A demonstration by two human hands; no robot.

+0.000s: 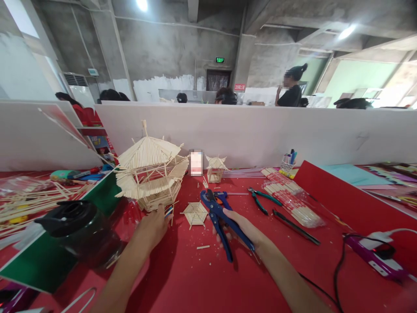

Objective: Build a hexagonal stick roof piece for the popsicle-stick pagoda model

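Your left forearm comes up from the lower edge of the view, and your left hand reaches forward, back of the hand up, with its fingertips at the lower front edge of the large stick pavilion. Short sticks and a blue-tipped item show just beside those fingers; whether they pinch anything, you cannot tell from here. Your right forearm slants in from the lower right, and your right hand is wrapped around the blue cutter, its thumb along the upper handle and its fingers curled beneath. The two handles stand spread apart, and the cutter's head points forward, away from you.

The large pavilion stands on the red table, left of centre, near the white partition. It is built of pale, thin sticks: a peaked roof with a short spire on top, open posts below it, then a wider, flared lower roof over a slatted base. Between your hands lies a flat hexagonal stick piece, web-like, with stick ends jutting from its corners. Behind it stands a small stick pavilion. Green-handled pliers and bundled sticks lie to the right of the cutter.
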